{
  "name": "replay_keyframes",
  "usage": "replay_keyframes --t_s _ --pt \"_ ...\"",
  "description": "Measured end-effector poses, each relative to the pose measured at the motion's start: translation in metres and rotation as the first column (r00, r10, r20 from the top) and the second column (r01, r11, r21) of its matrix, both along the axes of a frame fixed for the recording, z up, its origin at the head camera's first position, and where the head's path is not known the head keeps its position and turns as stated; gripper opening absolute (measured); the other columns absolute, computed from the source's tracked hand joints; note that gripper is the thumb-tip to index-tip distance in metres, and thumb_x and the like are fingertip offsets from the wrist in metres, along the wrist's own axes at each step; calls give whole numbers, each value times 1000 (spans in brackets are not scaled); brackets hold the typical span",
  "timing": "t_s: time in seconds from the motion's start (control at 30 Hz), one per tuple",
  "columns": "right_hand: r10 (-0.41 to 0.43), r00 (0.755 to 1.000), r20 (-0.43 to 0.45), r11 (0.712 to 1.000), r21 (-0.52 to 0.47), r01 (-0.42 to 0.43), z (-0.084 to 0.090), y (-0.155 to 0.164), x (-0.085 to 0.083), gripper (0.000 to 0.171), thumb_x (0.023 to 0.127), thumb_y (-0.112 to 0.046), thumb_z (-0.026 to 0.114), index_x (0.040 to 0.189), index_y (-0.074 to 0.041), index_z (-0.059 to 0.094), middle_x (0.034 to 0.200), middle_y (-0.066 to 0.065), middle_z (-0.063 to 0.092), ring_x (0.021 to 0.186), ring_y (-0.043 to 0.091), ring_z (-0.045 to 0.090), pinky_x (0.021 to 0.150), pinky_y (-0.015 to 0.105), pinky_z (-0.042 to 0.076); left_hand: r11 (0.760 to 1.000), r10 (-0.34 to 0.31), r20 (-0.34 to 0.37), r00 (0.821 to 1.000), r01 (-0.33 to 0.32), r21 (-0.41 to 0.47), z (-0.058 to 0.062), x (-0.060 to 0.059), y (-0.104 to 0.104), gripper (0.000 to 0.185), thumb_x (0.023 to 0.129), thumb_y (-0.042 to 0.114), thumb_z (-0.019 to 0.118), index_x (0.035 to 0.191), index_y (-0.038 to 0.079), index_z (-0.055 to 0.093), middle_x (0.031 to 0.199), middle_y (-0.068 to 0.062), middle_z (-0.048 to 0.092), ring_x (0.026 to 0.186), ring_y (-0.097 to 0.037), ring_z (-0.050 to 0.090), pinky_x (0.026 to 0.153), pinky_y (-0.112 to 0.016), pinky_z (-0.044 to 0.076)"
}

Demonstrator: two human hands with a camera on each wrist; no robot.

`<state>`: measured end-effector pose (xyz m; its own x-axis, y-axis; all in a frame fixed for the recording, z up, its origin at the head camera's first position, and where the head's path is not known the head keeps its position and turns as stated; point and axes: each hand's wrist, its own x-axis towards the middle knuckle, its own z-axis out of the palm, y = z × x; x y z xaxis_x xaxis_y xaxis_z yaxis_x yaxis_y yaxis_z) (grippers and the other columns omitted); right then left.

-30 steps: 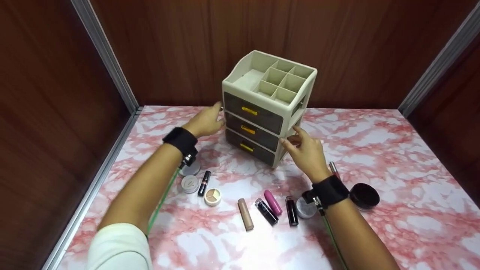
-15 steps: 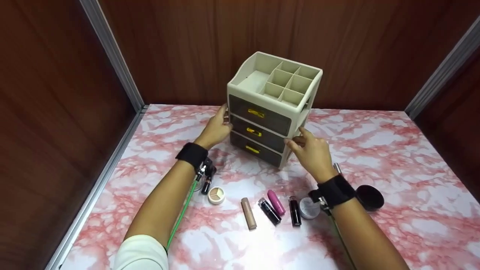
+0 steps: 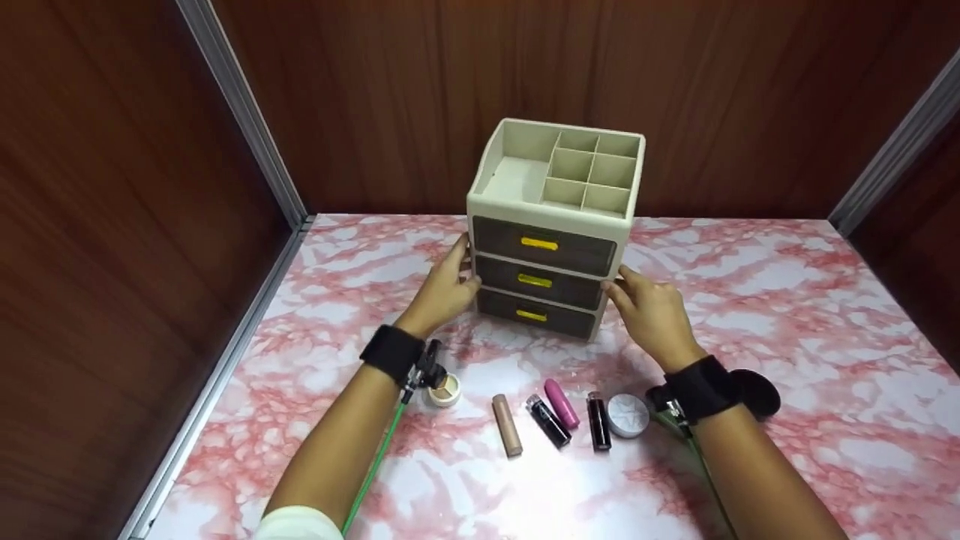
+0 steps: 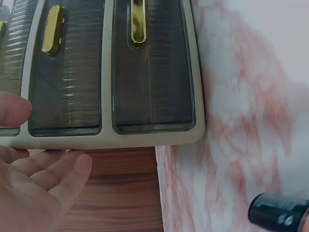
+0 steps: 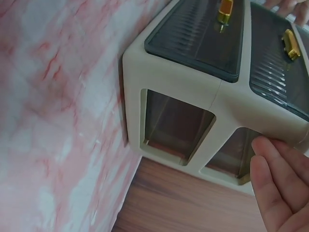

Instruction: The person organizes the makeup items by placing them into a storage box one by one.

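- several small cosmetics lie nearest to us on the marble table (image 3: 787, 300): a beige tube (image 3: 508, 425), a black lipstick (image 3: 548, 421), a pink tube (image 3: 561, 403), a dark lipstick (image 3: 598, 421), a silver-lidded jar (image 3: 628, 415), a black round lid (image 3: 757, 390) partly behind our right wrist, and a small palette (image 3: 445, 389) by our left wrist. none of them is in the organizer yet, we judge.
- left hand (image 3: 444, 291): fingers nearly straight, flat against the left side of the drawer organizer (image 3: 551, 225), thumb on its front edge.
- right hand (image 3: 651, 313): fingers loosely extended, pressing the organizer's right side.
- organizer: upright, well back on the table near the wooden wall (image 3: 480, 75), front facing us, all three drawers closed, top compartments bare. we judge it placed, with filling left to do.
- left wrist view alone shows the ribbed drawer fronts (image 4: 149, 72) and gold handles (image 4: 138, 21) close up.
- right wrist view alone shows the open windows in the organizer's side wall (image 5: 178, 125).
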<state>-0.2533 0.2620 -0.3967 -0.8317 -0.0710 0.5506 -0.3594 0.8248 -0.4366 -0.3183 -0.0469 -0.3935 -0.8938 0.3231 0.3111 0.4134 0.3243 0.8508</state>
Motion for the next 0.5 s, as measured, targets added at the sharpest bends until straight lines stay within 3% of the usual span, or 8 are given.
replay_keyframes --t_s 0.17,0.27,0.5 --pt "6 1000 10 1000 -21 -5 0 3 -4 41 98 -29 60 127 1 63 99 18 71 77 34 66 74 54 51 1000 21 -7 1000 -21 20 -6 12 -1 75 90 -2 55 155 9 20 144 -15 45 122 -28 51 100 -40 44" --pt "34 999 22 998 -45 -33 -4 4 -8 42 99 -30 59 127 0 62 104 19 70 86 35 68 77 53 52 999 40 -19 999 -40 26 -8 19 -2 73 90 -3 57 154 9 23 142 -14 47 122 -29 52 99 -40 45" --pt "48 998 32 991 -130 -44 -4 16 -5 39 99 -30 59 123 0 65 112 16 68 103 34 65 86 51 50 995 36 -60 998 -42 -92 -1 27 2 75 93 6 60 155 5 18 148 -16 39 124 -25 50 101 -40 43"
